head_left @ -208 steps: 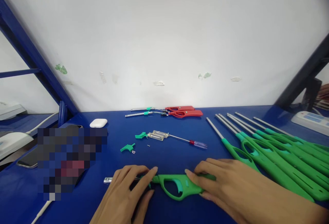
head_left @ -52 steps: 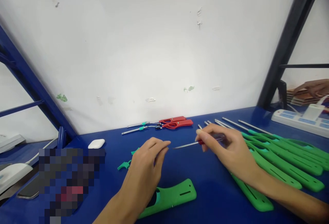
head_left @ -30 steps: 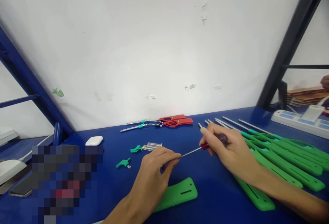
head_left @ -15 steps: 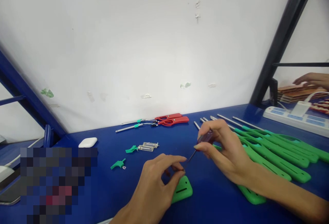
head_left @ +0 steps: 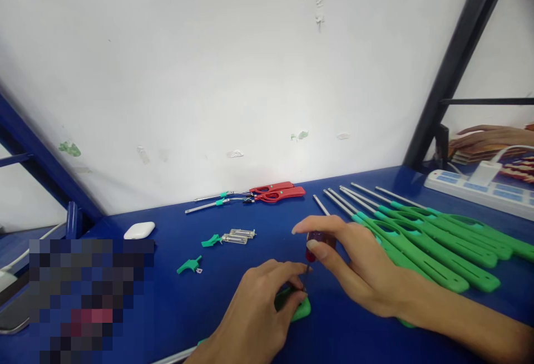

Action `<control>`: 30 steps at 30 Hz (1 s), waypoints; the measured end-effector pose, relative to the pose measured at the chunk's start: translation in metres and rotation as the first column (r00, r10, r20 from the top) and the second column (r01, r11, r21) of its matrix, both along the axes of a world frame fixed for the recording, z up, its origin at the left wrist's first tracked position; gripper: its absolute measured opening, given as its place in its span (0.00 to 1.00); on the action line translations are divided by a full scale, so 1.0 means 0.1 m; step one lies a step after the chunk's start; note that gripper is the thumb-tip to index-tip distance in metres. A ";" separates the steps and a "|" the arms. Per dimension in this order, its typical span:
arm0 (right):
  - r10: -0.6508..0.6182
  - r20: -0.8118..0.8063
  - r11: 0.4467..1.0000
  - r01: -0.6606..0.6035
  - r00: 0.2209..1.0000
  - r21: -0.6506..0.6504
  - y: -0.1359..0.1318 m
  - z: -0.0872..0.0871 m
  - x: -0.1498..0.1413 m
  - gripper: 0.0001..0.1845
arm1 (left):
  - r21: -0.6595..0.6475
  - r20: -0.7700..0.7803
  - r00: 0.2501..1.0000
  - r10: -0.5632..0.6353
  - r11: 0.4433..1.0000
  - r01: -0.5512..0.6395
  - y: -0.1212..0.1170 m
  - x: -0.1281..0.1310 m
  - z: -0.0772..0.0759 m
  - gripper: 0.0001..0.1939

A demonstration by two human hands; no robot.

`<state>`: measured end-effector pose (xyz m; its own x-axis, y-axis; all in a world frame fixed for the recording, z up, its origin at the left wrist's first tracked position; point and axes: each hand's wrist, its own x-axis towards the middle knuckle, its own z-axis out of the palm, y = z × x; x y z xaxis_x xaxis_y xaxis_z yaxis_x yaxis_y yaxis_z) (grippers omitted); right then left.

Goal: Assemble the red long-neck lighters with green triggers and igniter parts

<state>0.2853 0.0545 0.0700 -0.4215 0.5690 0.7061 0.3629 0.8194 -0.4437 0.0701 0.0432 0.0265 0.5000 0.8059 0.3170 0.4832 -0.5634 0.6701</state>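
Observation:
My right hand [head_left: 367, 272] holds a small screwdriver [head_left: 312, 252] by its dark red handle, thin shaft pointing down. The shaft's tip meets the pinched fingertips of my left hand [head_left: 258, 305], over the end of a green lighter body [head_left: 302, 311]. Whatever sits in that pinch is too small to make out. Most of the lighter body is covered by my left hand; a metal tube [head_left: 177, 357] shows at lower left. To the right of my right hand lie several long green lighters [head_left: 438, 244] with metal tubes.
Two opened red lighters [head_left: 283, 192] lie near the wall. Left of centre are green triggers [head_left: 189, 265] and clear fuel tanks [head_left: 236, 237]. A white earbud case [head_left: 139, 230] rests further left. At right are a power strip [head_left: 475, 188] and another person's hand [head_left: 488, 136].
My right hand has lowered the screwdriver, turning it upright and bringing its tip to my left fingertips at the lighter's end. The other person's hand has shifted left.

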 end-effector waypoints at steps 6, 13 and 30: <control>-0.003 0.034 0.999 0.004 0.999 -0.034 0.02 -0.03 0.00 0.11 | -0.012 -0.028 1.000 0.005 1.000 -0.005 0.00 0.01 0.00 0.12; -0.002 0.046 0.999 -0.001 0.999 0.048 0.01 0.06 -0.01 0.17 | -0.032 -0.007 1.000 0.001 0.999 -0.001 -0.01 0.01 0.02 0.10; 0.131 -0.039 0.990 -0.133 0.991 -0.055 -0.01 0.05 -0.02 0.19 | 0.018 0.037 0.999 -0.033 0.999 0.032 -0.03 0.00 0.04 0.09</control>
